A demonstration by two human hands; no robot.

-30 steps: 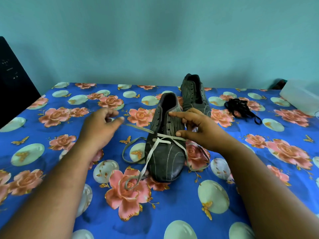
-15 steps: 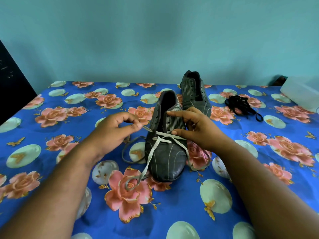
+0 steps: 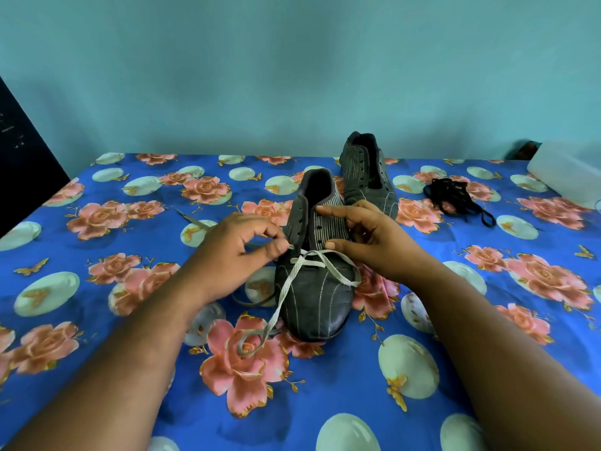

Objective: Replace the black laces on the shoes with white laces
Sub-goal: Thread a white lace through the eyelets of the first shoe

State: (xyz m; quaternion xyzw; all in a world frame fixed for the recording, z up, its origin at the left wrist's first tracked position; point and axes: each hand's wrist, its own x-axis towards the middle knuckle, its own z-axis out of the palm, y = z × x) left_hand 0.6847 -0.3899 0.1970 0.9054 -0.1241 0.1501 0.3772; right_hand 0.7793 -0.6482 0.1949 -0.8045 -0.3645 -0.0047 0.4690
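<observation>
- Left hand at the near shoe's left eyelet row, thumb & forefinger pinched on the white lace end, tip right at the edge of the shoe.
- Right hand steadies the shoe from the other side: forefinger stretched along the striped tongue, thumb pressed just above the crossed lace, other fingers loosely curled, not gripping the lace as far as I can tell.
- White lace so far: only the lowest eyelets done, crossed once over the toe; one tail trails down the left of the toe & curls on the floral cloth, the other runs off the right side under the hand.
- Far shoe sits behind, touching or nearly so, no lace in it. Black laces in a heap to the right, well apart, so removal looks finished.
- Doing this step well, imo: keep the tip stiff & short in the pinch, feed it into the next free hole, pull through w/ even tension, keep the flat lace untwisted (twists show on white).
- Right thumb should hold the crossing down so slack doesn't creep back.
- Containers: a pale translucent box at the right edge, contents can't be made out. The shoe openings show dark, nothing visible inside.
</observation>
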